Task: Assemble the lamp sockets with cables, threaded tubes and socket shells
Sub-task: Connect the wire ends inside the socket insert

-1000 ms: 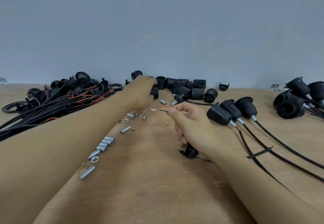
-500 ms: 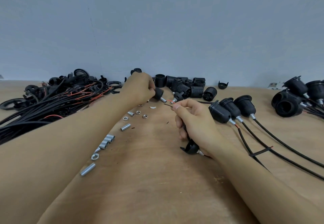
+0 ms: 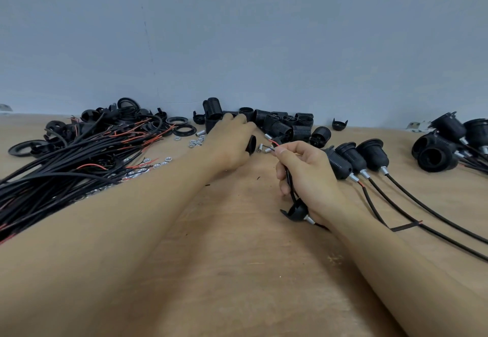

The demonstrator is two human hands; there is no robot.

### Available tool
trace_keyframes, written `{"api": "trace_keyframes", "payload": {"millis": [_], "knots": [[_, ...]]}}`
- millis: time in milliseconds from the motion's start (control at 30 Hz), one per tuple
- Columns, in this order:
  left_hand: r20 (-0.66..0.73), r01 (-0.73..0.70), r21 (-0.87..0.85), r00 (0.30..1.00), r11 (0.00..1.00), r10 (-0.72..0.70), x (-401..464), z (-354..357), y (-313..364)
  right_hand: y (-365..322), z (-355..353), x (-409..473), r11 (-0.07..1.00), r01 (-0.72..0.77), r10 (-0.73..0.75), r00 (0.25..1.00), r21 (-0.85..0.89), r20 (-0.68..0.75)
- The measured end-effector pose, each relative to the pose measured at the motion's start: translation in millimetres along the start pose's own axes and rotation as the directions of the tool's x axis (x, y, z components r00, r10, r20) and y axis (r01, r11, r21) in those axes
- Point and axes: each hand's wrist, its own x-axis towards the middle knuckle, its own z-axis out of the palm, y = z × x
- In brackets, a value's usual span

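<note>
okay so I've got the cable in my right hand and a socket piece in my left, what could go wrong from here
Two risks, both guesses. The right hand pinches the cable just below its short red and black wire ends, so they may bend or splay instead of entering the black socket part in the left hand. The black cap already on the cable hangs loose and may slide down.

The right hand [image 3: 309,175] holds a black cable [image 3: 289,178] with a red wire tip and a black cap [image 3: 295,210] on it. The left hand [image 3: 232,144] holds a black socket part [image 3: 250,144]. Three finished sockets [image 3: 356,157] lie side by side.
</note>
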Motion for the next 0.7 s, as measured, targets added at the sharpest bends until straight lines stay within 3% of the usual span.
{"api": "trace_keyframes", "payload": {"millis": [67,100,133,167,200,233,267,300,433,700], "knots": [[-0.092,0.055,-0.131,0.993,0.990,-0.068,-5,-7,5,0,-2,1,0.999,-0.012,0.013,0.999,0.039,-0.040],[-0.169,0.097,-0.280,0.974,0.955,-0.148,-10,-12,9,-1,-2,2,0.998,-0.010,0.014,0.998,0.062,-0.056],[-0.216,0.145,-0.491,0.935,0.859,-0.281,-18,-18,15,-1,-3,2,0.997,-0.002,0.008,0.998,0.078,-0.067],[-0.173,0.173,-0.730,0.889,0.661,-0.424,-27,-25,21,-2,-3,2,0.996,0.008,-0.002,0.998,0.088,-0.070],[-0.039,0.160,-0.923,0.866,0.351,-0.498,-38,-33,28,-4,-3,1,0.995,0.020,-0.014,0.998,0.102,-0.063],[0.118,0.143,-0.990,0.873,0.018,-0.474,-50,-38,33,-5,-3,1,0.993,0.034,-0.029,0.998,0.113,-0.048],[0.240,0.156,-0.960,0.884,-0.232,-0.400,-62,-39,37,-7,-3,-1,0.992,0.054,-0.051,0.998,0.111,-0.025],[0.315,0.183,-0.910,0.888,-0.371,-0.334,-76,-38,39,-8,-1,-4,0.992,0.081,-0.082,0.997,0.097,0.003],[0.437,0.231,-0.797,0.858,-0.558,-0.269,-111,-25,40,-10,13,-17,0.983,0.185,-0.185,0.977,0.007,0.106],[0.446,0.231,-0.808,0.841,-0.542,-0.306,-106,-21,35,-13,23,-28,0.894,0.412,-0.391,0.910,-0.179,0.140]]}}
